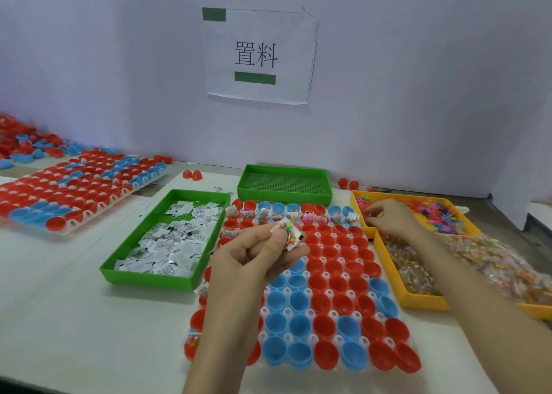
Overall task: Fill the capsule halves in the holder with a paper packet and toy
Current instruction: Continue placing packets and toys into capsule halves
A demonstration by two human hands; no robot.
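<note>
Booth: Head view, the only angle on offer. Holder [329, 292] dead centre on the table, red and blue capsule halves [322, 302] mouths up, ready for a drop.

Floor: Flanked on purpose, by the look of it. Green tray [161, 280] of paper packets [170, 241] just beside its left edge, near yellow tray [389, 274] of clear sachets on the right, all within easy reach.

Booth: Left hand [257, 256] raised over the holder's far rows, thumb and fingers pinching a clear toy packet [291, 233]. White slip with a black mark tucked behind it, probably a paper packet.

Floor: Paired up for a single drop, likely. Right hand [388, 217] down in the far yellow tray [418, 198], fingers curled among loose coloured toys [433, 214]; grip or mere rummage, impossible to tell.

Booth: Back row [277, 214] already stuffed, a few cups down the left edge too, the rest bare. Early days.
</note>
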